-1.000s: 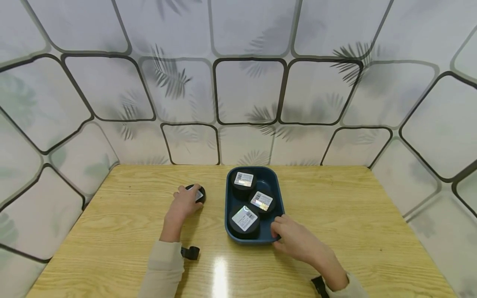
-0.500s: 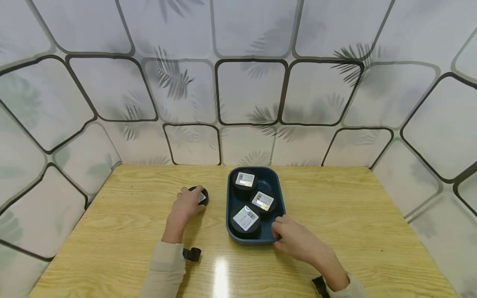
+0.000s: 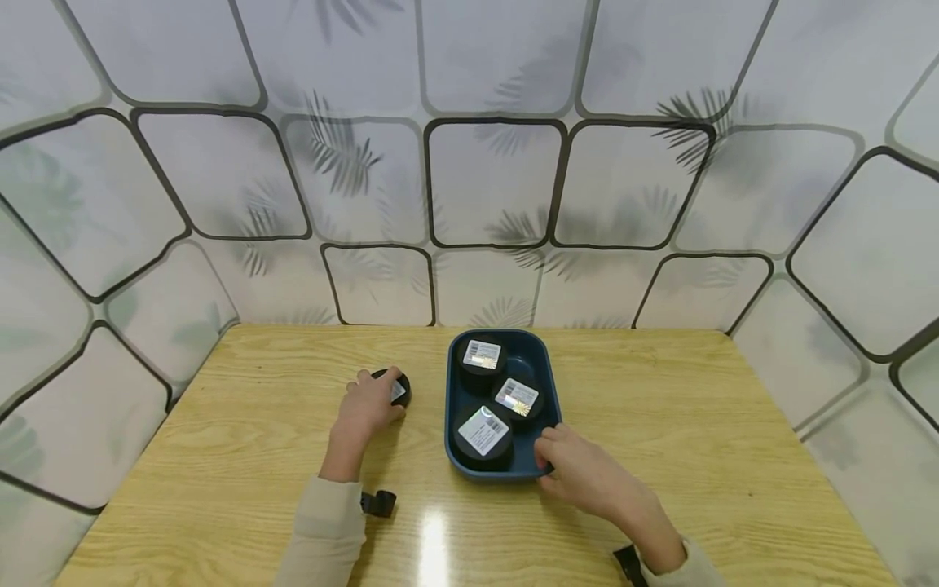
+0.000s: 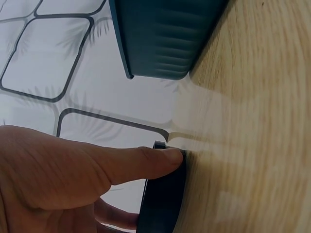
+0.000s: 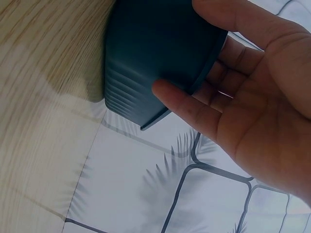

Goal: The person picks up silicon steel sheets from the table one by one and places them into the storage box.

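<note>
A black round jar with a white label on top stands on the left part of the table. My left hand grips it from above, the thumb along its side in the left wrist view. Right of it is a dark blue tray holding three more black jars, at the back, in the middle and at the front. My right hand holds the tray's near right corner, its thumb and fingers on both sides of the rim in the right wrist view.
The wooden table reaches back to a wall with a pattern of dark outlines and leaves. A gap of bare wood lies between the left jar and the tray. A small black strap piece shows at the left sleeve.
The head view has shifted very slightly. Both hands keep their holds, and the jars and tray stay where they were.
</note>
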`<state>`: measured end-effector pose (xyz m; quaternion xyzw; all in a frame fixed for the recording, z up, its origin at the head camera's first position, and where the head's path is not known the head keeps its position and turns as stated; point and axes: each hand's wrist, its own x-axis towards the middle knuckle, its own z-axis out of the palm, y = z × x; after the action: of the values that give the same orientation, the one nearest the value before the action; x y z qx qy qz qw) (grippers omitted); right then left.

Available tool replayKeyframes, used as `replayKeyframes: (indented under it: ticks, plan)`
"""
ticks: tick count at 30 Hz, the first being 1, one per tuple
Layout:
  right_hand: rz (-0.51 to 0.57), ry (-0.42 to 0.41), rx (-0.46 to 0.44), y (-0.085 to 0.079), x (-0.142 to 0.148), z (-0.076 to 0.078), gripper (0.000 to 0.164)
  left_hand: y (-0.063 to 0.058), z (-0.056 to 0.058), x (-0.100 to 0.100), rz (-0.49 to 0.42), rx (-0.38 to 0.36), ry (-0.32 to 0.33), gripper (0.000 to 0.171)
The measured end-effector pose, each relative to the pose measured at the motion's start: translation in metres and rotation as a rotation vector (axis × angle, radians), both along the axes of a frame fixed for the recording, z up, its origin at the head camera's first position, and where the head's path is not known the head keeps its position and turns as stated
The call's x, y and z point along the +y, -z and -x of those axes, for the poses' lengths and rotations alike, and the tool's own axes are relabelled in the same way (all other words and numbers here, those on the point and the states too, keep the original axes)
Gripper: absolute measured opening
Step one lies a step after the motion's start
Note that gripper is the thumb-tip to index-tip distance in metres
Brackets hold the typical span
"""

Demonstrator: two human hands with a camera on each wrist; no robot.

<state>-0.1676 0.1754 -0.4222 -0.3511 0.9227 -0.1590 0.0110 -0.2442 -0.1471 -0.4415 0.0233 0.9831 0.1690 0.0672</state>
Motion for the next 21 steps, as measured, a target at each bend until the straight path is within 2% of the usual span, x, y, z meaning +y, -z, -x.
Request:
replayKeyframes:
  ticks: [6,14,21]
  plan:
    - [0.004,0.001,0.003,0.0017,0.0000,0.0003,0.025,-0.0003,-0.0024,0.0025,0.040,0.015,-0.017,0.055]
    - [0.006,0.004,-0.009,0.0020,0.0002,0.0002,0.024,0.0011,-0.0009,0.0015,-0.068,0.005,-0.038,0.053]
    - [0.005,0.007,-0.002,0.0011,-0.0005,-0.0002,0.024,0.0037,0.0023,-0.0003,-0.103,-0.019,-0.046,0.056]
